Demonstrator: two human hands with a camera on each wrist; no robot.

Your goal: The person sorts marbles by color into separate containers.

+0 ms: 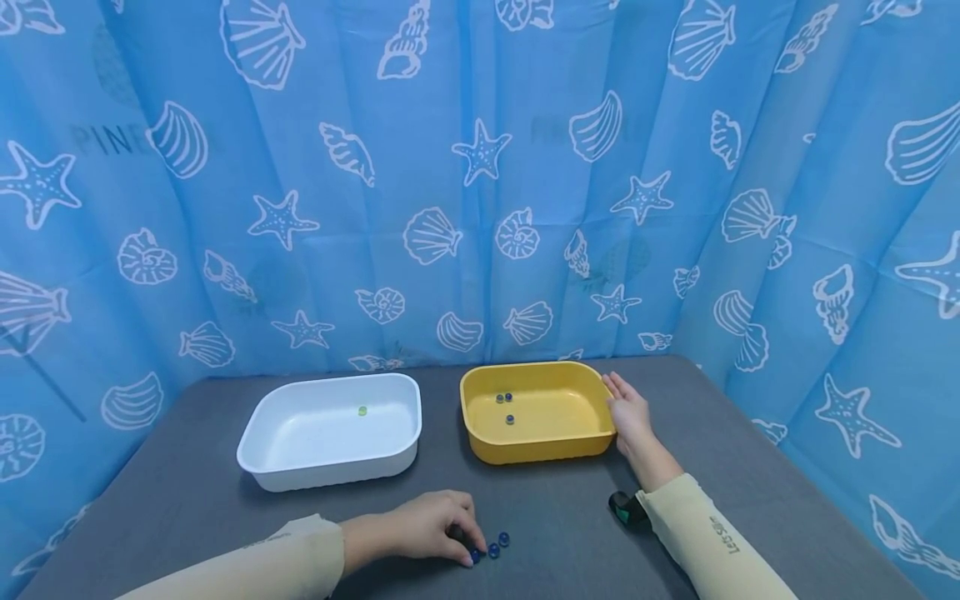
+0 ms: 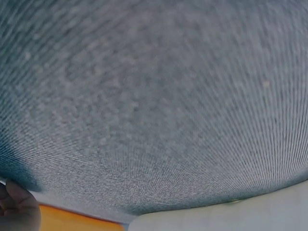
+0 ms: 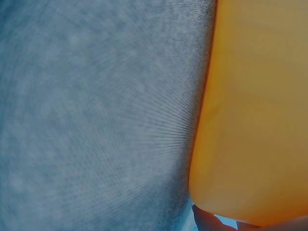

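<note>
My left hand (image 1: 435, 525) is low over the grey table, its thumb and forefinger pinching a small dark-blue marble (image 1: 476, 556). Just right of the fingertips lie a blue marble (image 1: 493, 551) and another blue marble (image 1: 504, 539). At the right end of a yellow tub (image 1: 538, 451), my right hand (image 1: 632, 414) rests against the outer wall with fingers extended. Inside that tub are three dark marbles (image 1: 510, 419). Only part of the left hand (image 2: 19, 211) shows in the left wrist view; the marble is hidden there. The right wrist view shows the tub's side (image 3: 250, 115) and fingertips (image 3: 207, 221) touching it.
A white tub (image 1: 337, 475) stands left of the yellow one, with a yellow-green marble (image 1: 363, 411) inside. Near the right sleeve a black strap-like item (image 1: 628, 508) with a green patch is seen. A blue shell-print curtain (image 1: 480, 275) hangs behind the grey table (image 1: 555, 533).
</note>
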